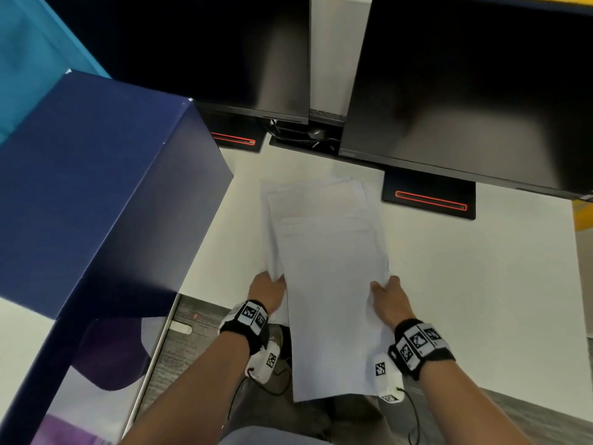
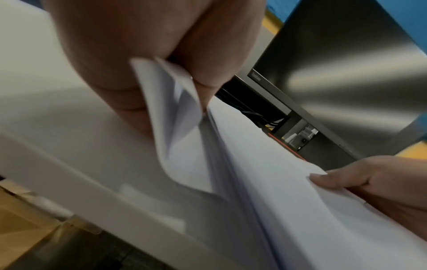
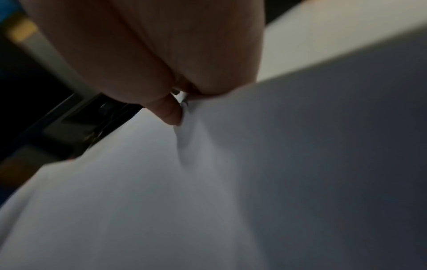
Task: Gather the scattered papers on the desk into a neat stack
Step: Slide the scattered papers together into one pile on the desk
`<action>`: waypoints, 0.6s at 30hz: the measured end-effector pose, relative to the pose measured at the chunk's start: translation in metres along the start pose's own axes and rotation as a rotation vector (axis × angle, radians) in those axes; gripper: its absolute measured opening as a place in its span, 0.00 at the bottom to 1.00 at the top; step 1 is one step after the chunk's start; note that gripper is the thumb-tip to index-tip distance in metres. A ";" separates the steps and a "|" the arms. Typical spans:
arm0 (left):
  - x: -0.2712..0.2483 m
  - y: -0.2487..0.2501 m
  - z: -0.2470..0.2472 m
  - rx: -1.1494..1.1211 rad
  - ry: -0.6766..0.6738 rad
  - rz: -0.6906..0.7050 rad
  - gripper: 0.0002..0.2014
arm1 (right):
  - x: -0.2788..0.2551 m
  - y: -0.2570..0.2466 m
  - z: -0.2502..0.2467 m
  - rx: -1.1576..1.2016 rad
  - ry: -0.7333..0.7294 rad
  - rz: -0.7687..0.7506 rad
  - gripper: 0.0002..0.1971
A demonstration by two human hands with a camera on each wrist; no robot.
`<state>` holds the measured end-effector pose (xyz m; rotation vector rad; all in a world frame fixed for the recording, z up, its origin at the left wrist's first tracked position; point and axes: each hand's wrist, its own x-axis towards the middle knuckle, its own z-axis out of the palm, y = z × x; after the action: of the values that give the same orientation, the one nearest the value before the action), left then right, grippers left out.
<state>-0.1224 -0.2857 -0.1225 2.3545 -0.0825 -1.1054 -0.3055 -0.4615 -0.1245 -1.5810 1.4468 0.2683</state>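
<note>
Left hand (image 1: 268, 289) and right hand (image 1: 390, 297) each grip pinching the papers (image 1: 324, 252) over the desk (image 1: 481, 284).

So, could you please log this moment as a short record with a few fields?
papers: white sheets gathered in one loose pile, far edges uneven, near end overhanging the desk
left hand: grips the pile's left edge
right hand: grips its right edge
behind: two dark monitors
left side: blue box
stack state: not yet squared
</note>
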 end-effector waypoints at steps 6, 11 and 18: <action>0.003 -0.013 -0.020 -0.013 0.088 0.028 0.28 | -0.002 0.022 -0.020 0.095 0.010 0.073 0.22; -0.005 -0.017 -0.007 0.141 0.039 0.022 0.27 | -0.015 0.030 -0.012 -0.101 -0.070 -0.006 0.23; -0.004 -0.001 -0.013 0.097 0.054 0.132 0.21 | -0.006 0.018 -0.027 -0.129 -0.014 0.055 0.29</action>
<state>-0.1153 -0.2784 -0.1132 2.4235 -0.2737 -0.9943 -0.3337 -0.4744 -0.1142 -1.6403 1.4891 0.4120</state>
